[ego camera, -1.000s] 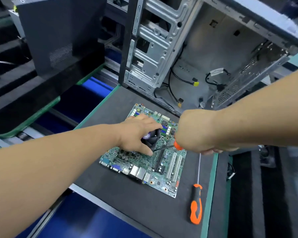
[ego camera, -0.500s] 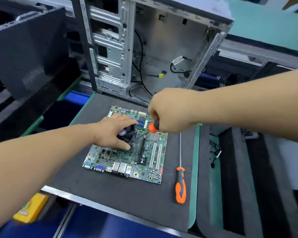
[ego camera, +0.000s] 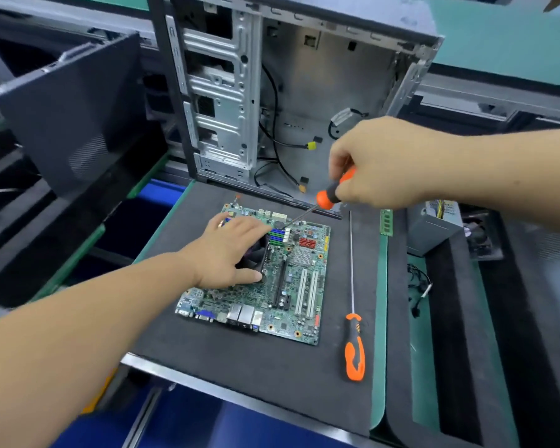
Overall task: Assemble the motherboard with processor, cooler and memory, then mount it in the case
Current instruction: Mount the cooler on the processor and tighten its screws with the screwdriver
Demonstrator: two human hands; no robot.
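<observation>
A green motherboard (ego camera: 299, 286) lies flat on a dark foam mat (ego camera: 240, 360). My left hand (ego camera: 230, 250) rests on top of the black cooler (ego camera: 256, 257), covering most of it, fingers spread over its edges. My right hand (ego camera: 375, 163) grips a short screwdriver (ego camera: 328, 195) with an orange and black handle, tilted so its shaft points down-left to the board's far edge beside the cooler. The open grey case (ego camera: 304, 92) stands upright behind the mat. A green memory stick (ego camera: 386, 222) lies at the mat's right edge.
A long screwdriver (ego camera: 353, 344) with an orange handle lies on the mat right of the board. A black side panel (ego camera: 75, 114) leans at left. A grey power supply (ego camera: 434, 227) and loose cables (ego camera: 417, 286) sit at right. Cables hang inside the case.
My right hand has lifted and drawn back to the right with the short screwdriver, its tip now at the board's far edge. The left hand stays on the cooler. The view has tilted upward.
</observation>
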